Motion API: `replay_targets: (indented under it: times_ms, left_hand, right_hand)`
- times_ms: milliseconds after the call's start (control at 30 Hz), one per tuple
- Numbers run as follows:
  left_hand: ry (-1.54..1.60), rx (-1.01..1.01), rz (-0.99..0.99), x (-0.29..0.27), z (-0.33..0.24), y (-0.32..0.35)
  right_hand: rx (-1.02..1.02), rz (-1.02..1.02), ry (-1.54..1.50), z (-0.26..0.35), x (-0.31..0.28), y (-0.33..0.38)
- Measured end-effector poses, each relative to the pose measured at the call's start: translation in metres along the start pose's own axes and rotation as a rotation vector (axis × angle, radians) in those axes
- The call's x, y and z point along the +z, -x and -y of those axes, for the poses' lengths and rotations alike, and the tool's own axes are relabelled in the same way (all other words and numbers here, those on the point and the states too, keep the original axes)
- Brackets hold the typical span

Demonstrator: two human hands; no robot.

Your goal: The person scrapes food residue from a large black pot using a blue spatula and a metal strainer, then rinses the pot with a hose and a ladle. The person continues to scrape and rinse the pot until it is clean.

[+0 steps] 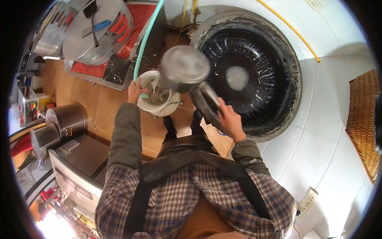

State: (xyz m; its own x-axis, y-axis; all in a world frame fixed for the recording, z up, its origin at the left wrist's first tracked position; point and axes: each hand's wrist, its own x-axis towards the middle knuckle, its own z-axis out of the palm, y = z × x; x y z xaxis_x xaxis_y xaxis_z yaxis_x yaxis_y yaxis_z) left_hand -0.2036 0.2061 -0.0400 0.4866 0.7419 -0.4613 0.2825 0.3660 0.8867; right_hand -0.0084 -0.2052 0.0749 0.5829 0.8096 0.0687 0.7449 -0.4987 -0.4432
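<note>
My left hand (136, 91) is closed round a pale green hose (144, 44) at the rim of a white bucket (153, 108). The hose's end shows just inside that rim, and the bucket holds cloudy water with a splash in it. My right hand (231, 121) grips the handle of a metal saucepan (185, 63). The pan is tipped, its round base turned up and its mouth toward the bucket; its inside is hidden. Beside it on the right stands a big dark round basin (292, 85) with whitish streaks and a small pale pool at its bottom.
Large lidded metal pots (79, 44) with red grips stand on a red-topped unit at the far left, utensils lying on one lid. Steel stockpots (69, 118) stand nearer on the left. A woven basket (362, 119) is at the right. An orange hose (292, 30) runs behind the basin.
</note>
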Motion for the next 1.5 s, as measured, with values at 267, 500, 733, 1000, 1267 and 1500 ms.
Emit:
replay_targets:
  times_ms: [267, 500, 733, 1000, 1267, 1500]
  left_hand:
    - [-0.007, -0.048, -0.027, 0.009, 0.002, 0.000]
    - [-0.026, -0.041, -0.062, 0.011, 0.000, 0.004]
    - [0.010, -0.075, -0.033, 0.010, -0.001, 0.008]
    - [0.025, -0.081, 0.006, 0.000, -0.011, 0.014]
    - [0.023, -0.030, 0.034, -0.009, -0.009, 0.007]
    - [0.097, -0.048, 0.015, -0.014, -0.006, 0.004]
  right_hand:
    - [0.857, -0.072, -0.342, -0.238, 0.022, -0.019]
    - [1.233, -0.070, -0.511, -0.274, 0.084, -0.028]
    - [1.213, -0.119, -1.317, -0.196, 0.103, -0.033]
    - [0.947, 0.063, -1.610, -0.059, -0.007, -0.002]
    - [0.554, 0.199, -1.092, 0.062, -0.047, -0.018]
    - [-0.074, 0.111, -0.361, 0.076, -0.027, -0.024]
